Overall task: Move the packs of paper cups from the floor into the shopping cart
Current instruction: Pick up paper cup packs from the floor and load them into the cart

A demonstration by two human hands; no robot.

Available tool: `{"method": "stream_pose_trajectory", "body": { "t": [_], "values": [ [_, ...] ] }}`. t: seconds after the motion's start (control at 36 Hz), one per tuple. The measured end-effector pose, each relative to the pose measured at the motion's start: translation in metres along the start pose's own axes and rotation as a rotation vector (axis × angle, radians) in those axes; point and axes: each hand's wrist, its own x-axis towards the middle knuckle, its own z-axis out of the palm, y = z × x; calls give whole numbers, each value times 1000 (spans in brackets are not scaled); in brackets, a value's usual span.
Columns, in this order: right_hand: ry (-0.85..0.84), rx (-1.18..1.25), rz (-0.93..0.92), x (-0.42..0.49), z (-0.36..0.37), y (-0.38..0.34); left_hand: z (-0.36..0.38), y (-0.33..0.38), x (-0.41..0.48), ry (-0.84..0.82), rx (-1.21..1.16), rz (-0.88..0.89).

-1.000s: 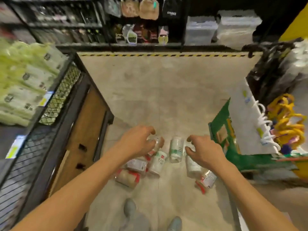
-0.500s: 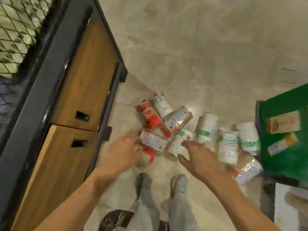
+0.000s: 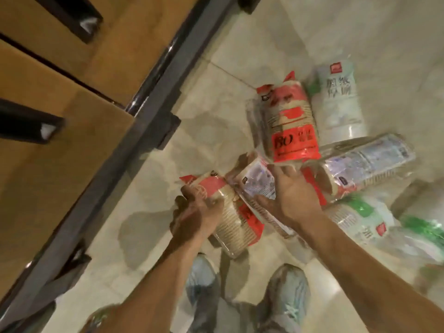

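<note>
Packs (image 3: 234, 227) in left hand (image 3: 195, 221), right hand (image 3: 292, 195)

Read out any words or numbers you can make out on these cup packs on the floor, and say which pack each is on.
"80": big print on the red-label pack, slightly blurred.
Dark characters, red logo: white pack, too blurred.
Small print: white-label pack in the right hand, unreadable.
Red mark: brown-cup pack in the left hand, unreadable.
Fine print: clear pack, unreadable.
Red logo: green-band pack, unreadable.
</note>
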Motion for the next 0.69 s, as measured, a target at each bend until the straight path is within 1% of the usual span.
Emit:
{"method": "stream_pose_trajectory", "body": {
  "t": [0.06,0.11,0.17,0.22,0.36,0.44,0.53,0.64,0.69],
  "values": [
    [-2,-28,29,30,30,4,25,0,27,-13,-125,-32],
    [47,-4,38,49,56,9,46,-1,50,-2,-273,-37],
    [99,-4,32,58,72,13,58,2,62,14,-353,-24],
    [111,4,22,59,74,15,62,3,64,48,-378,13],
    [152,178,10,38,58,8,40,-2,41,108,-459,71],
    [194,262,8,4,22,-7,4,-8,4,115,-509,79],
    [284,354,-5,-45,-32,-29,-44,-7,-47,156,-511,72],
    [360,499,-33,-128,-127,-69,-121,8,-139,160,-570,112],
    [364,501,-37,-171,-183,-88,-162,17,-190,176,-627,150]
  ]
}}
